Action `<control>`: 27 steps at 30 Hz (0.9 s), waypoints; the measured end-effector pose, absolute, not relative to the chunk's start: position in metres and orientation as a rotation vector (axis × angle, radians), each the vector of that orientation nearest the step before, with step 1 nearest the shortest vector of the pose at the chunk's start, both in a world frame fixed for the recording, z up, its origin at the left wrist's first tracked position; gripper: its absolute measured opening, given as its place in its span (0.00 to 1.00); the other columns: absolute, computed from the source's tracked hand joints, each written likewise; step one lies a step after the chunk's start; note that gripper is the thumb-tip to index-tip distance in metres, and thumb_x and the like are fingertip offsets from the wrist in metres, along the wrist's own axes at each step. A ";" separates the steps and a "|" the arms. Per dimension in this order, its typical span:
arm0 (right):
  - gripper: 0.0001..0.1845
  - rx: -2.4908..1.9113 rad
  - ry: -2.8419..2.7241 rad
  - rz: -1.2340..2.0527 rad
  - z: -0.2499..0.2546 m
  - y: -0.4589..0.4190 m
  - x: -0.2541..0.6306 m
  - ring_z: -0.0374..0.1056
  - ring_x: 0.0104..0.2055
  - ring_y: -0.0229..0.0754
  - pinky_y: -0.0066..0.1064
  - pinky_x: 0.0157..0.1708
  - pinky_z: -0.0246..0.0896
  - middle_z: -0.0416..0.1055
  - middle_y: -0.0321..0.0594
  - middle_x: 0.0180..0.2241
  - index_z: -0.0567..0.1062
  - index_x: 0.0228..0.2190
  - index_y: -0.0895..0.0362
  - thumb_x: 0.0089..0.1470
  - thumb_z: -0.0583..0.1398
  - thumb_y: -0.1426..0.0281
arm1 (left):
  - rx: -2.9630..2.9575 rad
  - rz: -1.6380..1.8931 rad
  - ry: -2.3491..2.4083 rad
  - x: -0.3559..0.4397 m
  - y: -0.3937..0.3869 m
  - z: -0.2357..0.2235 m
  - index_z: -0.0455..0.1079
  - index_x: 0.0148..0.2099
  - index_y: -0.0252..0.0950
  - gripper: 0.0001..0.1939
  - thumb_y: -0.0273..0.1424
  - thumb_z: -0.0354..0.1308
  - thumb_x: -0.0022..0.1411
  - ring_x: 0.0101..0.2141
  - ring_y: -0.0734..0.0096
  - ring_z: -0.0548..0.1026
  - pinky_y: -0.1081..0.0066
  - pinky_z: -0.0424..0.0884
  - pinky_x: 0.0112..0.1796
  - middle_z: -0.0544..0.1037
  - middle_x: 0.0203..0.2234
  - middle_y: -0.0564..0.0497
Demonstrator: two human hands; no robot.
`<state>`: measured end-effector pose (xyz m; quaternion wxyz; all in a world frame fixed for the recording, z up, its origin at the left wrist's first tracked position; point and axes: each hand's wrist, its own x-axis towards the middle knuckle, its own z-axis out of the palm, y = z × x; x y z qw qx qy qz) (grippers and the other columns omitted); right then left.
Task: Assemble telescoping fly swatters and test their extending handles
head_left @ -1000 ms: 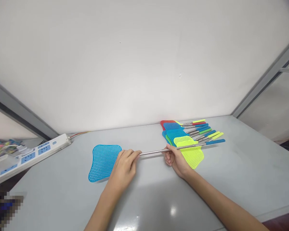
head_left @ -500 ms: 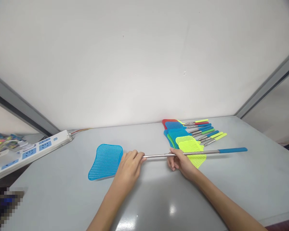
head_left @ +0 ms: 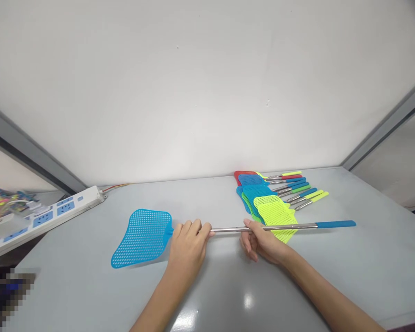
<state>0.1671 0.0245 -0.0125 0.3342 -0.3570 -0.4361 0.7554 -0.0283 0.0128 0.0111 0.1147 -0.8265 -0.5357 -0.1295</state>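
Observation:
A blue fly swatter [head_left: 143, 237] with a perforated head and an extended metal telescopic rod lies across both hands, its head to the left and its blue grip to the right. My left hand [head_left: 190, 242] is closed around the rod just beside the head. Farther along the rod, my right hand [head_left: 261, 240] pinches it between thumb and fingers, with the other fingers curled below. Behind the right hand, a yellow-green fly swatter [head_left: 275, 212] lies on top of a fanned pile, partly hidden by the rod and hand.
The pile holds several more swatters, among them a red one [head_left: 240, 175] at the back; their rods are short and handles point right. A white power strip [head_left: 79, 203] with plugs runs along the grey table's [head_left: 90, 258] left edge. A white wall [head_left: 193, 92] stands behind.
The swatter head has shifted left and turned, so its neck now shows beside my left hand. The rod has dropped slightly in view. Both hands keep their hold.

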 end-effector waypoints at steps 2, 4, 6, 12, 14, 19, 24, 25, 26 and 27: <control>0.30 -0.932 -1.155 1.980 -0.012 0.024 0.167 0.52 0.09 0.31 0.25 0.15 0.47 0.56 0.33 0.06 0.64 0.10 0.60 0.52 0.44 0.56 | -2.415 -0.367 -1.576 -0.027 0.011 0.012 0.63 0.28 0.37 0.13 0.31 0.41 0.61 0.24 0.71 0.59 0.68 0.50 0.27 0.66 0.22 0.52; 0.30 -0.926 -1.155 1.987 -0.012 0.024 0.167 0.52 0.09 0.31 0.26 0.15 0.47 0.56 0.33 0.06 0.64 0.10 0.61 0.52 0.44 0.55 | -2.406 -0.366 -1.586 -0.025 0.008 0.012 0.64 0.28 0.37 0.13 0.30 0.40 0.61 0.24 0.71 0.59 0.68 0.50 0.27 0.66 0.22 0.52; 0.30 -0.920 -1.144 1.994 -0.014 0.024 0.167 0.53 0.10 0.31 0.26 0.16 0.48 0.56 0.33 0.07 0.65 0.09 0.61 0.52 0.44 0.56 | -2.398 -0.371 -1.593 -0.024 0.006 0.012 0.64 0.28 0.37 0.14 0.30 0.40 0.61 0.23 0.71 0.59 0.68 0.50 0.27 0.66 0.21 0.52; 0.31 -0.863 -1.155 1.998 -0.021 0.023 0.166 0.53 0.10 0.31 0.26 0.16 0.49 0.57 0.34 0.08 0.66 0.10 0.61 0.53 0.42 0.56 | -2.384 -0.404 -1.630 -0.021 0.002 0.009 0.64 0.29 0.37 0.13 0.30 0.40 0.60 0.24 0.70 0.60 0.68 0.50 0.28 0.66 0.21 0.51; 0.31 -0.862 -1.158 1.995 -0.022 0.023 0.165 0.54 0.10 0.31 0.26 0.16 0.49 0.58 0.34 0.08 0.66 0.10 0.61 0.53 0.42 0.57 | -2.386 -0.417 -1.650 -0.020 0.001 0.008 0.64 0.28 0.37 0.13 0.30 0.41 0.60 0.24 0.70 0.61 0.68 0.50 0.28 0.67 0.21 0.51; 0.32 -0.888 -1.173 1.971 -0.025 0.022 0.165 0.55 0.11 0.33 0.26 0.14 0.48 0.59 0.36 0.09 0.66 0.11 0.61 0.54 0.41 0.57 | -2.397 -0.436 -1.697 -0.018 -0.002 0.008 0.64 0.29 0.37 0.13 0.29 0.40 0.60 0.24 0.70 0.61 0.68 0.50 0.28 0.67 0.21 0.52; 0.32 -0.908 -1.180 1.970 -0.026 0.021 0.164 0.56 0.12 0.33 0.26 0.16 0.49 0.59 0.36 0.10 0.66 0.11 0.61 0.54 0.40 0.57 | -2.421 -0.469 -1.748 -0.015 -0.005 0.006 0.63 0.29 0.37 0.12 0.28 0.41 0.60 0.24 0.70 0.61 0.68 0.50 0.28 0.67 0.21 0.52; 0.32 -0.919 -1.192 1.963 -0.025 0.021 0.164 0.56 0.12 0.33 0.27 0.16 0.49 0.59 0.36 0.10 0.66 0.11 0.61 0.54 0.40 0.57 | -2.427 -0.483 -1.762 -0.015 -0.005 0.006 0.63 0.28 0.37 0.12 0.28 0.40 0.60 0.24 0.70 0.61 0.68 0.50 0.28 0.67 0.21 0.53; 0.32 -0.932 -1.208 1.956 -0.025 0.021 0.165 0.56 0.12 0.33 0.27 0.16 0.49 0.59 0.36 0.10 0.67 0.11 0.61 0.54 0.39 0.58 | -2.431 -0.499 -1.775 -0.014 -0.005 0.005 0.63 0.28 0.37 0.12 0.28 0.40 0.60 0.24 0.70 0.61 0.68 0.50 0.28 0.67 0.21 0.53; 0.32 -0.944 -1.223 1.952 -0.025 0.020 0.164 0.55 0.12 0.33 0.27 0.17 0.49 0.59 0.36 0.10 0.67 0.10 0.61 0.54 0.39 0.58 | -2.436 -0.512 -1.786 -0.014 -0.006 0.005 0.63 0.28 0.37 0.12 0.28 0.40 0.60 0.24 0.70 0.61 0.68 0.50 0.28 0.67 0.21 0.53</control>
